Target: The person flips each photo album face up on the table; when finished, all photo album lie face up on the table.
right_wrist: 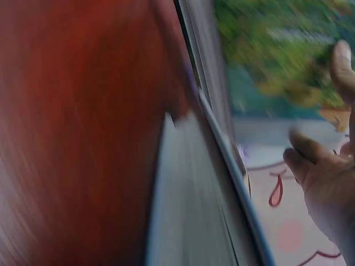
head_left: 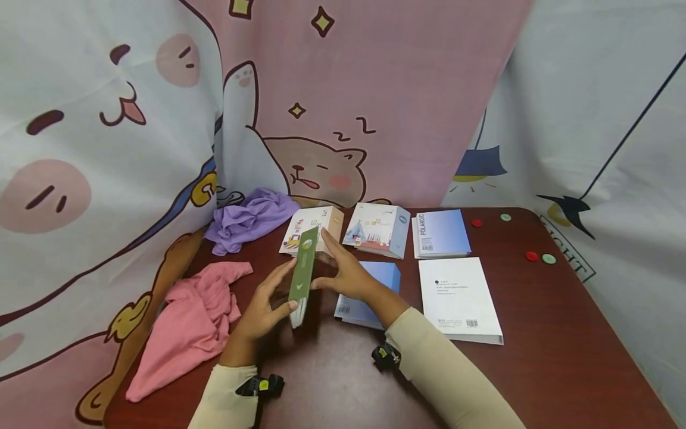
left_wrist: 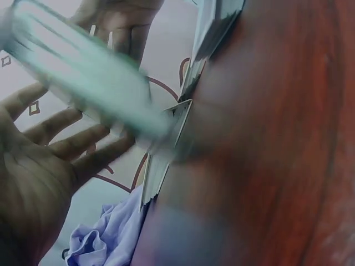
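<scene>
A thick green book (head_left: 303, 268) is raised on edge between the two hands, over the table's middle left, its narrow, flat spine facing the person and leaning so that the top tips to the right. The left hand (head_left: 262, 307) supports its left side with long, spread fingers, the thumb near the lower end of the spine; the fingers lie straight rather than curling round. The right hand (head_left: 348, 274) is at the other side, loosely unclenched, a wide gap between thumb and fingers; I cannot tell how firmly it presses, if at all. The right wrist view shows a smooth cover (right_wrist: 277, 61) with a leafy green and yellow picture, and the left wrist view blurs the pale page block, so whether the bottom corner touches the wood is unclear. Under the right forearm lies a blue book (head_left: 383, 280), beside a plain white book (head_left: 458, 298) with a barcode. Behind sit two boxy white books with small drawings (head_left: 375, 226) and a glossy blue POLAROID book (head_left: 445, 232). Left of the hands, a soft pink cloth (head_left: 193, 322) slumps in folds, and a crumpled purple cloth (head_left: 249, 220) bunches farther back. Flat round red and green discs (head_left: 532, 256) dot the right side of the polished reddish-brown table (head_left: 552, 357). Cream sleeves (head_left: 471, 375) end in snug cuffs, and printed fabric (head_left: 386, 71) hangs around the table.
</scene>
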Demonstrator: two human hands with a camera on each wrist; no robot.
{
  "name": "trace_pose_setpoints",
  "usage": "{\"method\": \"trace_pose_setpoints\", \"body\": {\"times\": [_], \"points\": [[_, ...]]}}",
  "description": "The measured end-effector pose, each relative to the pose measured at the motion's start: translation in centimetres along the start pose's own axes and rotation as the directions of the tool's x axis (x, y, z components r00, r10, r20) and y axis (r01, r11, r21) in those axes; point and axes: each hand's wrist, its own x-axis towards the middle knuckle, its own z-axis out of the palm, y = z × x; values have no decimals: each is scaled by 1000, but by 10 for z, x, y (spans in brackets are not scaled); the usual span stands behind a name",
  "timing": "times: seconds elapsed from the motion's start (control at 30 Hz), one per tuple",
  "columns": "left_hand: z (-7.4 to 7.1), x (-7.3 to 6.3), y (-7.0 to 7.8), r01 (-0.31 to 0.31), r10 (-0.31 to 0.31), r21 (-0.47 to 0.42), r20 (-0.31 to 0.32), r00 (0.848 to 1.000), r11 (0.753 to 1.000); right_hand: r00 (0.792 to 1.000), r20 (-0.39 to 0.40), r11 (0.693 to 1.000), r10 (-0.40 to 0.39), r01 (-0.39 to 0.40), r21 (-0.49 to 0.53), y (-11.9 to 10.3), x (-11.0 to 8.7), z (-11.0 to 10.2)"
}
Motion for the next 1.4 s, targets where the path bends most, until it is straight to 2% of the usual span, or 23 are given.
{"method": "trace_pose_setpoints", "body": {"times": [0.2, 0.33, 0.5, 0.63, 0.7, 0.83, 0.9, 1.0, 1.07, 1.23, 1.3, 1.4], "points": [[-5, -4, 6, 13, -13, -171, -2, 1000, 985, 999, -47, 977, -15, 5, -214, -8, -5, 22], [-12, -11, 8, 17, -20, -192, -13, 1000, 981, 998, -36, 959, 48, -56, -278, -7, -7, 35], [-20, -16, 7, 55, -59, -101, -35, 998, 993, 991, -11, 938, 136, -132, -320, -5, -12, 45], [-27, -20, 6, 158, -156, 19, -74, 985, 987, 981, 6, 922, 193, -180, -344, -4, -16, 50], [-32, -23, 5, 222, -211, 107, -104, 972, 969, 977, 1, 916, 212, -199, -348, -4, -17, 52], [-39, -27, 5, 342, -314, 261, -144, 938, 903, 971, -2, 900, 240, -223, -375, -3, -18, 56], [-41, -28, 6, 389, -363, 294, -141, 921, 873, 966, -2, 889, 258, -238, -392, -2, -18, 57], [-42, -29, 5, 430, -417, 324, -114, 902, 843, 959, -6, 866, 283, -259, -429, -3, -18, 59], [-42, -28, 3, 428, -424, 354, -94, 901, 831, 954, -10, 846, 299, -270, -461, -4, -17, 60], [-40, -28, -4, 376, -388, 445, -69, 919, 813, 949, -12, 805, 315, -274, -527, -6, -15, 60], [-40, -29, -6, 367, -376, 457, -76, 924, 810, 949, -13, 800, 314, -272, -534, -7, -15, 60], [-40, -31, -7, 368, -373, 456, -84, 924, 810, 954, -28, 815, 297, -269, -513, -6, -16, 56]]}}
